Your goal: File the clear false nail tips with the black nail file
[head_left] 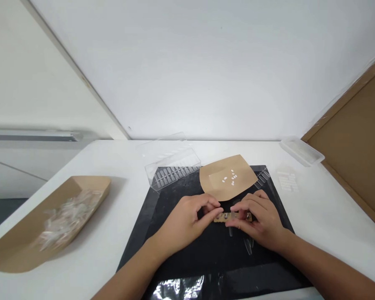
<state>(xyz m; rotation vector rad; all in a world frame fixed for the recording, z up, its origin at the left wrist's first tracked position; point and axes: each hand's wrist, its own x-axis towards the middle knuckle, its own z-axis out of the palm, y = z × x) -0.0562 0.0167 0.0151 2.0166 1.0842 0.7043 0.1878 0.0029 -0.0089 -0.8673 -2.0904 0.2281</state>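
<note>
Pinching a narrow tan strip point(224, 217) between them, the left hand point(183, 223) and right hand point(259, 221) sit close together above a black mat point(206, 260) — thumbs and fingers clamped on the strip from either end; it lies about level, just above the mat, its long axis running left to right across the person's front; two metal screw heads point(248, 216) show on its upper face, one near each end; whether it touches the mat can't be told. It looks light and stiff, probably thin wood or heavy card; edges near the ends look like the safest hold — the screws may catch a fingertip; clear nail tips point(248, 246) lie on the mat just below the right hand; a tan paper sheet point(228, 177) with small white pieces point(229, 178) sits just ahead of the hands; left of it is a clear plastic box point(171, 168) of nail tips; farther left on the white worktop point(118, 250), a kraft tray point(90, 183) holds a heap of clear tips.
</note>
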